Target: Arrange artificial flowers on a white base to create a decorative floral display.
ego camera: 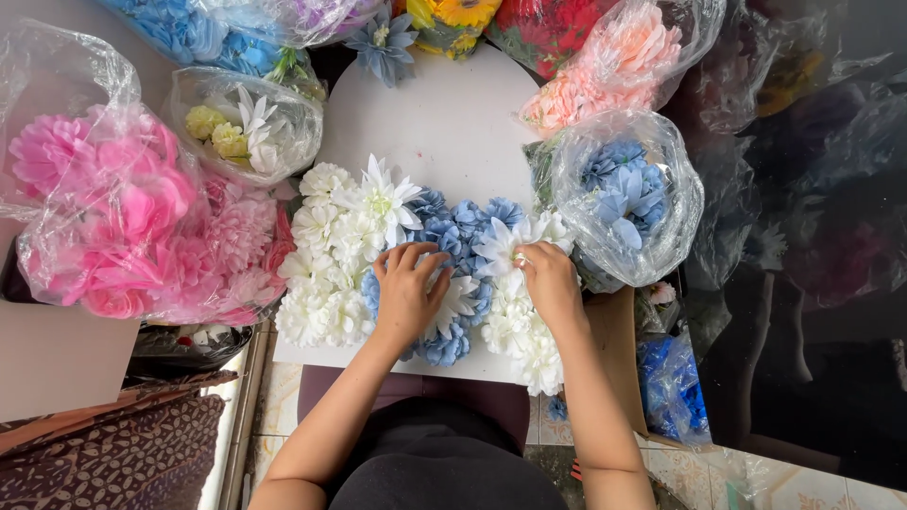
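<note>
A white arched board (pixel 452 123) lies in front of me, its near half covered with white artificial flowers (pixel 326 255) and blue artificial flowers (pixel 452 231). My left hand (pixel 408 293) rests flat, fingers spread, on the blue and white blooms in the middle. My right hand (pixel 548 281) presses its fingers on a white flower (pixel 505 247) beside the blue ones, pinching at its petals. More white blooms (pixel 529 349) sit under my right wrist at the board's near edge.
Plastic bags of flowers ring the board: pink ones (pixel 123 217) at left, yellow and white (pixel 248 127) upper left, blue (pixel 624 194) at right, peach (pixel 605 66) upper right. A cardboard piece (pixel 57 359) lies lower left. A dark glossy surface (pixel 812 283) fills the right.
</note>
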